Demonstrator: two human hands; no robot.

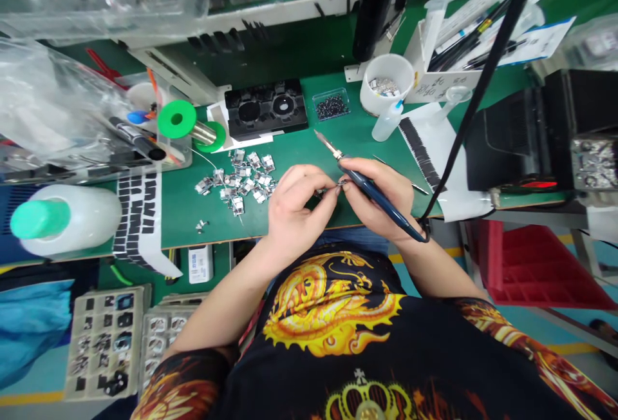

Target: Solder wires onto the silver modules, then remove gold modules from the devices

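Note:
My right hand [381,194] is closed around a dark blue soldering iron [369,189], whose metal tip points up and to the left, away from the work surface's front edge. Between the fingertips of my left hand [302,201] is a small metal part [342,183], pinched close to my right fingertips, which seem to touch it too. Its exact kind is too small to make out. Just left of my left hand lies a loose pile of small silvery metal parts [246,178] on the green mat [290,144].
A green solder spool [177,120] stands behind the pile. Farther back are a black fixture [267,109], a tray of tiny black pieces [332,105], a white cup [371,95] and a dropper bottle [387,122]. Tweezers [419,187] lie right; a large bottle [82,217] stands left.

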